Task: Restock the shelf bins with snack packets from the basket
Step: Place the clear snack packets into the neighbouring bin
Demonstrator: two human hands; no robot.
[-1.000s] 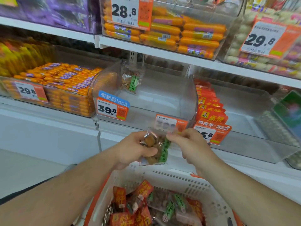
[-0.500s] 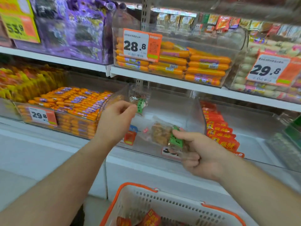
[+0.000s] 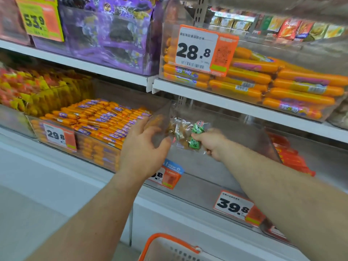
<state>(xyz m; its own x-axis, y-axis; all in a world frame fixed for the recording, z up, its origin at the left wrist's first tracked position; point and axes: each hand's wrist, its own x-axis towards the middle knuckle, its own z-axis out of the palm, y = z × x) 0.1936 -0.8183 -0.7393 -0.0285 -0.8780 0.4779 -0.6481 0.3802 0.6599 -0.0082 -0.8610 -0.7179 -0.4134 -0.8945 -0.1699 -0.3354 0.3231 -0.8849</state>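
Head view, both bare forearms reached up to the middle shelf. The right hand was inside the clear plastic shelf bin, fingers curled round a clear snack packet with brown pieces and a green label; the packet was held just above the bin floor, near the bin's left wall. Whether a second packet lay behind it could not be told, the area was blurred. The left hand was spread, fingers relaxed, resting against the outside of the bin's left front corner, gripping nothing.

To the left of this bin stood a clear bin of small orange sausage sticks with a 29.8 price tag. On the front of the working bin hung a white and orange 39.8 price tag. The upper shelf carried large orange sausages behind a 28.8 price tag. The white basket with an orange rim sat at the bottom edge of the view, below the arms; its contents were out of sight.
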